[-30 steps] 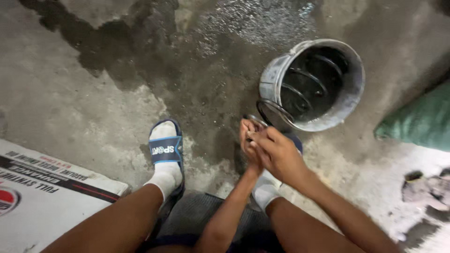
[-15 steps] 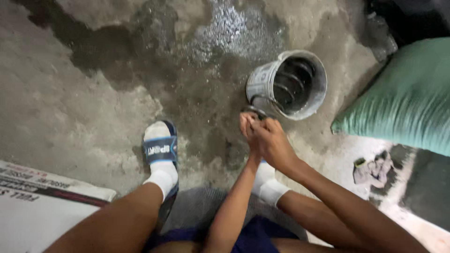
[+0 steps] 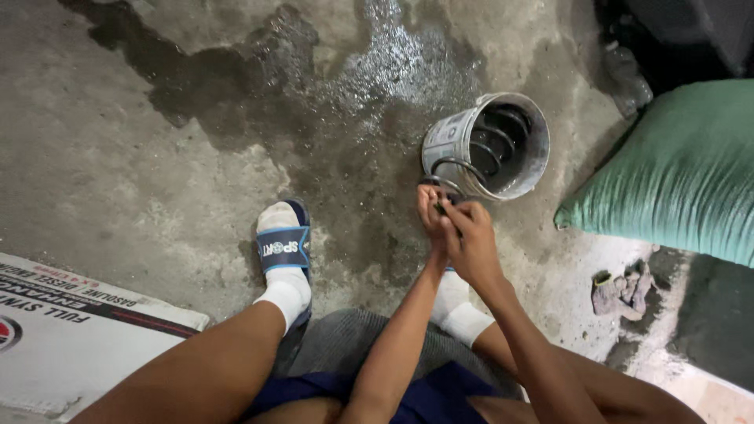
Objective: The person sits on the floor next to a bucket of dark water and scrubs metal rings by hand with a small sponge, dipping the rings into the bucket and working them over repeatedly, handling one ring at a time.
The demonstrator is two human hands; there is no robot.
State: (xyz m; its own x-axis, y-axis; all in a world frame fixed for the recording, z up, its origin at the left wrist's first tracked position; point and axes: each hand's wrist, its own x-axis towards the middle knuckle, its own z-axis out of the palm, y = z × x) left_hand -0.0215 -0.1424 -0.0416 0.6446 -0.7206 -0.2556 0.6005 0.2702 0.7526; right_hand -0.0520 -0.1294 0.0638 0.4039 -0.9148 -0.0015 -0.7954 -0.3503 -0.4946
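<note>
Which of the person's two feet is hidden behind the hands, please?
The right foot: only its white sock shows below the hands, whereas the left foot shows its whole blue slide sandal.

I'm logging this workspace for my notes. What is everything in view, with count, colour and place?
Metal bucket: one, grey, on the floor ahead of the hands, dark curved rings inside.
Small dark part: one, pinched between both hands; kind unclear.
Sack: one, green, at the right.
Rag: one, grey-brown, on the floor at the right.
Cardboard sheet: one, white, printed, bottom left.
Concrete floor: grey, wet dark patch at top centre.
Slide sandal: one visible, blue, over a white sock.
Left hand, right hand: together, both in a grip on the part.
</note>
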